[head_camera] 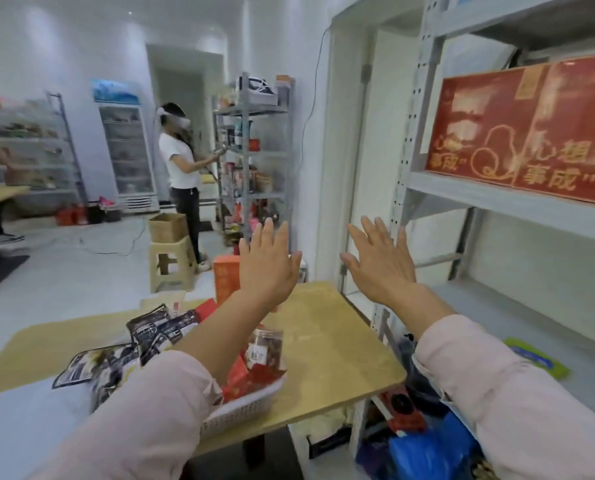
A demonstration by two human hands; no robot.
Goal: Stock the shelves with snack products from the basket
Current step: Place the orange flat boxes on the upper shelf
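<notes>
Shelves [517,199] on my right: red boxes [531,126] up top. On the bench [334,341], the basket [244,410] sits heaped with packets [157,334] and a jar [266,348], so I reckon most stocking remains. My left hand [266,265] and right hand [380,265] are spread flat, holding nothing.

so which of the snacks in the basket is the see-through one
The clear jar of brown snacks, standing at the right end of the basket; the black-and-white packets and red packets are opaque.
</notes>
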